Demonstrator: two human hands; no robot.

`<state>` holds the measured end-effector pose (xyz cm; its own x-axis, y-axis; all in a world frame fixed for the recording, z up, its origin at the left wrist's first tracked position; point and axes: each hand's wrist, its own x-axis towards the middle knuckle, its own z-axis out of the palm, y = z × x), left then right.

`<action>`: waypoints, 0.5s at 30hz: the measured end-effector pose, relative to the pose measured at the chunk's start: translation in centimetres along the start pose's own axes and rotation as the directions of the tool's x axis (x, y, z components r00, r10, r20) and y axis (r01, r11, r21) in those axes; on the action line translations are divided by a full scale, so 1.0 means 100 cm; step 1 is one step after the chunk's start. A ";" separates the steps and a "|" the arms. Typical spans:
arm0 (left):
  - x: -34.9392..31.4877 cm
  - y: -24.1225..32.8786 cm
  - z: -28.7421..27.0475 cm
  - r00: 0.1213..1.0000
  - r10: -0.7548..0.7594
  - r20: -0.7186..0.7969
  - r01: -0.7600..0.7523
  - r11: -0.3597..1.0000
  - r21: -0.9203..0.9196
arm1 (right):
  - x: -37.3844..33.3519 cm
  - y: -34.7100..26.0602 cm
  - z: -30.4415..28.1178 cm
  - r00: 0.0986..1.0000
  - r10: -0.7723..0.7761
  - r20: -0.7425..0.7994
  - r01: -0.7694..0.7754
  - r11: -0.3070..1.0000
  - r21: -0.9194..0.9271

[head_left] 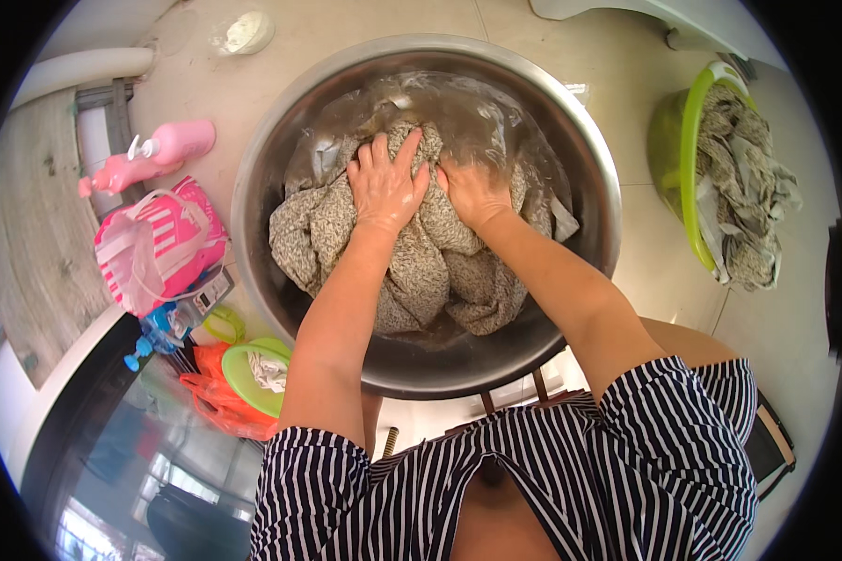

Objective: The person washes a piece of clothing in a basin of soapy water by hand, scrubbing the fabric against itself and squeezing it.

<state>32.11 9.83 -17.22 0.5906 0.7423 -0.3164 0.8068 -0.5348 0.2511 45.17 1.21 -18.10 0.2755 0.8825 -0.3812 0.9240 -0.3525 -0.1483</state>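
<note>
A large round metal basin point(597, 234) holds murky water and a bulky speckled grey-beige knitted cloth point(419, 276), soaked and bunched in folds. Pressed flat on the upper part of the cloth is my left hand point(384, 187), its fingers spread. Close by on the right, my right hand point(478, 192) reaches down at the cloth's edge. The water and blur cover most of its fingers, so I cannot tell whether they grip the cloth. Some of the fabric lies under the water at the far side of the basin.
At the right stands a green tub point(690, 178) heaped with similar speckled cloth point(741, 178). Left of the basin are pink pump bottles point(180, 142), a pink-and-white bag point(164, 238), a blue bottle point(164, 323) and a small green bowl point(243, 374). A small bowl of white powder point(244, 33) sits farther back.
</note>
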 end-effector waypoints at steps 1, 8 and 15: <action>0.011 -0.002 -0.004 0.998 0.037 -0.048 -0.037 0.999 0.015 | 0.018 0.005 0.004 0.996 -0.036 0.087 0.019 0.983 0.185; 0.064 -0.046 0.013 0.932 -0.208 0.296 0.160 0.971 0.180 | 0.095 0.004 -0.018 0.795 -0.259 0.549 0.149 0.960 0.236; -0.020 -0.042 0.043 0.648 -0.727 -0.226 0.596 0.669 -0.443 | 0.125 -0.048 -0.046 0.623 -0.539 0.566 0.544 0.819 0.182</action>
<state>27.60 8.79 -21.59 -0.2079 0.9614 -0.1805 0.8845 0.2635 0.3850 45.40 15.33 -17.95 -0.4766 0.5637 -0.6746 0.8587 0.1342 -0.4946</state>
